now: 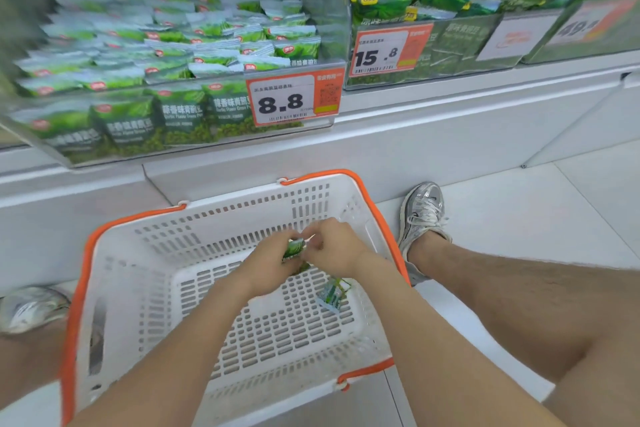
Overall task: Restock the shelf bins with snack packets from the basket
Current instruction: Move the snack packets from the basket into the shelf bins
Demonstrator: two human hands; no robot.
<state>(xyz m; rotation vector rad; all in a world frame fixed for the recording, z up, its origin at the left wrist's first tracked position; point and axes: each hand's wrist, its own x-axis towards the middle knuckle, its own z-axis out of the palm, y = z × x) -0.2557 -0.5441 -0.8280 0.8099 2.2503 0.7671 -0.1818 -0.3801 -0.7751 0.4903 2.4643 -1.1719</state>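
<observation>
A white basket (145,253) with orange handles sits on the floor between my legs. Inside it, my left hand (270,265) and my right hand (334,248) meet over the middle, both gripping small green snack packets (294,248). One more green packet (333,295) lies loose on the basket floor just under my right wrist. Above, a clear shelf bin (194,135) holds several like green packets, piled high behind an 8.8 price tag (282,102).
A second bin (429,59) to the right, tagged 15.8, holds larger green bags. The white shelf base (415,142) runs behind the basket. My right shoe (420,215) and left shoe (31,308) flank the basket on the tiled floor.
</observation>
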